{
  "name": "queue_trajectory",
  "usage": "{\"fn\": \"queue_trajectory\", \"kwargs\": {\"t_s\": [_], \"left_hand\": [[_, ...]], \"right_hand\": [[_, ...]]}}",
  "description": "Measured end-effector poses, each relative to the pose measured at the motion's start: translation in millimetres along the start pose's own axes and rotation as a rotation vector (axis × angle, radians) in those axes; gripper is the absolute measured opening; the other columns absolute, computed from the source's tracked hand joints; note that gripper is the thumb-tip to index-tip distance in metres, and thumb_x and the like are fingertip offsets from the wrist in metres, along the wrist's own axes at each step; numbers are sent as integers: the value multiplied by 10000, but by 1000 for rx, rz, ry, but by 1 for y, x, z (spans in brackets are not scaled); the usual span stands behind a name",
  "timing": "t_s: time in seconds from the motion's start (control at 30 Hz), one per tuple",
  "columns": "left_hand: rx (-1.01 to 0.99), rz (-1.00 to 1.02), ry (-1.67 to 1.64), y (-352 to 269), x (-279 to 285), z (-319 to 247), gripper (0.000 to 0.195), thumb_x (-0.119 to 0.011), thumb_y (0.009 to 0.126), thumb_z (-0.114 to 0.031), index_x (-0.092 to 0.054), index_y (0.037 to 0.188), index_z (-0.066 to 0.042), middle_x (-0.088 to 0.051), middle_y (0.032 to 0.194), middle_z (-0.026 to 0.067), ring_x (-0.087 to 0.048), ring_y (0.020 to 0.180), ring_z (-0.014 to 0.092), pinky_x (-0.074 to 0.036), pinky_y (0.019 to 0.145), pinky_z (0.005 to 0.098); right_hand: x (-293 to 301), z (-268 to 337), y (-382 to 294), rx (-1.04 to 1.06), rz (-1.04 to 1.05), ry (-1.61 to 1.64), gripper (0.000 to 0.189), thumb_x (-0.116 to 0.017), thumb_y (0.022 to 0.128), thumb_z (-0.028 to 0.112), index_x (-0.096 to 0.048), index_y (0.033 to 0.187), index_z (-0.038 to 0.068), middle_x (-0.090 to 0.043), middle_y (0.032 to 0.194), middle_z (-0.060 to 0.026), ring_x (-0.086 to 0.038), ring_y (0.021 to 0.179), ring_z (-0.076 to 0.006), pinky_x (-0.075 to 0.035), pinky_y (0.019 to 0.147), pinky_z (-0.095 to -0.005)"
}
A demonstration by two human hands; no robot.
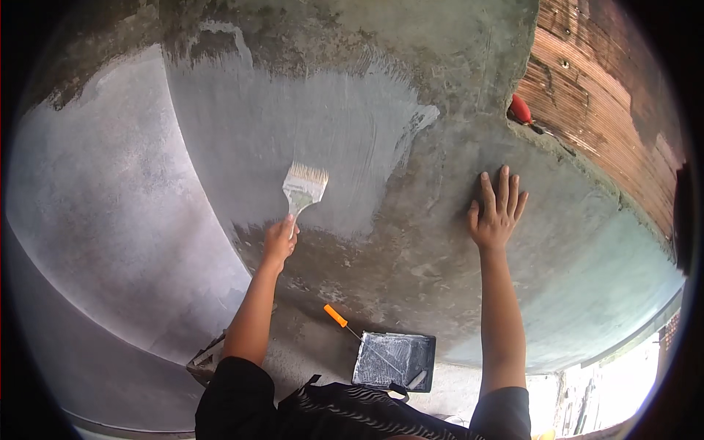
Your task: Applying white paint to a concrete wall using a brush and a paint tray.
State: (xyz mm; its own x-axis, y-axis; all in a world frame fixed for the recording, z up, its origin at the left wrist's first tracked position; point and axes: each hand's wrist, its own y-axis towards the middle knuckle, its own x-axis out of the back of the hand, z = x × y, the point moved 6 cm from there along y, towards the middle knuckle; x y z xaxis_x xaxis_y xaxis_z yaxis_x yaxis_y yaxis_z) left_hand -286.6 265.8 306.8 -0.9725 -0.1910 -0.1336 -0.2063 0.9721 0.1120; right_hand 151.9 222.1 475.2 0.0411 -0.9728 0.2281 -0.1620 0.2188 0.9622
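My left hand [280, 242] grips the handle of a wide flat paintbrush [303, 190], its pale bristles pointing up. The brush is in front of a patch of wet light-grey coating [297, 121] with vertical brush streaks; whether the bristles touch it I cannot tell. Around that patch the cement wall [440, 231] shows darker, mottled and bare. My right hand [498, 217] holds nothing; it lies against the bare wall to the right, palm inward and fingers spread.
Below stands a black paint tray [393, 360] smeared with white, a small roller with an orange handle [335, 315] resting across it. A whiter wall [126, 209] meets this one at left. A red-handled tool [520, 109] sits on the ledge beside exposed ribbed brick [594, 104].
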Motion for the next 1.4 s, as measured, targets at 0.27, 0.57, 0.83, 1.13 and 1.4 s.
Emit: {"fn": "queue_trajectory", "kwargs": {"t_s": [0.27, 0.57, 0.83, 1.13, 1.4], "left_hand": [[425, 31, 296, -27, 83, 83, 422, -533, 977, -434, -557, 798, -52, -371, 510, -36, -304, 384, 71, -223, 372, 241], [111, 115, 211, 8, 51, -68, 393, -514, 995, -362, -565, 827, -10, -378, 528, -34, -308, 409, 59, -230, 386, 244], [-232, 76, -93, 14, 23, -202, 374, -515, 990, -385, -570, 865, -37, -356, 533, -45, -292, 430, 53, -227, 408, 225], [-89, 92, -49, 35, 16, -103, 411, -515, 983, -446, -568, 828, -68, -383, 536, -49, -313, 425, 45, -221, 396, 220], [197, 26, 96, -13, 63, 39, 398, -515, 986, -389, -575, 793, -46, -414, 528, -35, -323, 374, 56, -216, 359, 241]], "right_hand": [[-1, 4, 1, -3, -20, -22, 545, -529, 833, 284, -543, 1378, 273, -384, 1537, -69, -300, 1441, -291, -103, 1193, -492], [-1, 8, -2, 2, -32, -39, 575, -529, 839, 293, -496, 1413, 290, -353, 1555, -63, -299, 1440, -290, -116, 1189, -504], [-2, 8, -1, 10, -35, -41, 600, -535, 834, 286, -472, 1430, 298, -337, 1564, -54, -289, 1445, -288, -115, 1190, -502], [0, 5, -3, -6, -20, -56, 593, -527, 843, 296, -468, 1433, 298, -336, 1564, -48, -276, 1452, -284, -111, 1191, -499], [0, 5, -1, -2, -19, -48, 572, -529, 843, 301, -495, 1414, 302, -335, 1565, -43, -261, 1460, -266, -99, 1196, -486]]}}
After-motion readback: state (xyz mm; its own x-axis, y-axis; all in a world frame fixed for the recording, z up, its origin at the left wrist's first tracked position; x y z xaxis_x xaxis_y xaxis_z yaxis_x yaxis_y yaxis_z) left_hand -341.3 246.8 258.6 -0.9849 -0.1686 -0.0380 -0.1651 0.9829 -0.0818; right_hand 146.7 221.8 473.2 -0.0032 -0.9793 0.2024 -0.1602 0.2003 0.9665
